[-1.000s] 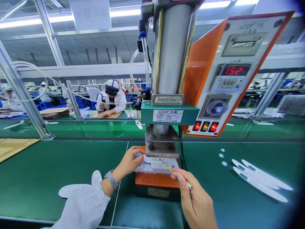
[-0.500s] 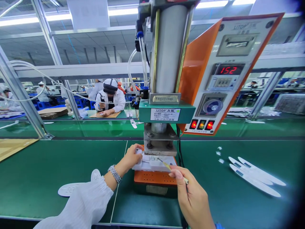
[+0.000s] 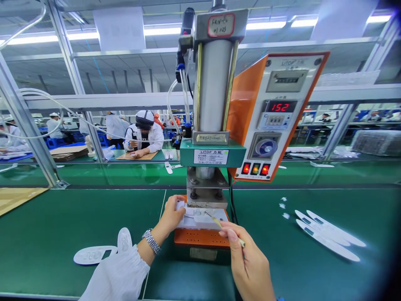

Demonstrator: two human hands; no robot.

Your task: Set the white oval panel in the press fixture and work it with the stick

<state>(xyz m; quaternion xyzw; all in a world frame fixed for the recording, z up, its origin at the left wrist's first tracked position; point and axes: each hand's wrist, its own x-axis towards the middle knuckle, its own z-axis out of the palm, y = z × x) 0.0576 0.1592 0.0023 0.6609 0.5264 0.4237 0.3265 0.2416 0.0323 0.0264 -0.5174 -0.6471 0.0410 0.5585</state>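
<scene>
The left hand (image 3: 171, 216) rests on the left end of the white fixture (image 3: 200, 218), fingers closed over its edge. The fixture lies on the orange plate (image 3: 200, 237) under the press (image 3: 208, 125). The right hand (image 3: 247, 261) pinches a thin stick (image 3: 224, 228) between thumb and fingers, its tip touching the fixture's middle. White strips (image 3: 327, 236) lie on the green surface (image 3: 62, 221) to the right, and white insoles (image 3: 100, 251) lie near the left sleeve.

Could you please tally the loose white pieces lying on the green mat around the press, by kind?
Long white strips, right of the press: 3
Small white bits, near the strips: 3
White sole-shaped pieces, by the left hand: 2
Total: 8
</scene>
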